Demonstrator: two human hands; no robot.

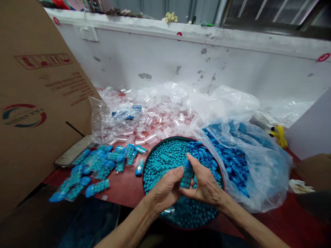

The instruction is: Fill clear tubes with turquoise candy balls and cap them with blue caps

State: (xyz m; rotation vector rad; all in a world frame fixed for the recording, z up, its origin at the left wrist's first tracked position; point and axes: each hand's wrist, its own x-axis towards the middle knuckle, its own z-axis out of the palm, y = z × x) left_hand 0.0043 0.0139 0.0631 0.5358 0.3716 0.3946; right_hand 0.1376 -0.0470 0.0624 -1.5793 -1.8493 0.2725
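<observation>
Both my hands meet over a round tub of small teal balls. Between them is a clear tube filled with teal balls, a blue cap at its upper end. My left hand closes on its left side, thumb near the cap. My right hand grips it from the right, thumb at the cap and fingers under the lower end. Loose blue caps lie on the balls at the tub's right. Another clear tube shows partly below my left wrist.
Filled, capped tubes lie in a loose group on the red table to the left. Empty clear tubes are heaped behind the tub. A plastic bag of blue caps stands right; a cardboard box rises left.
</observation>
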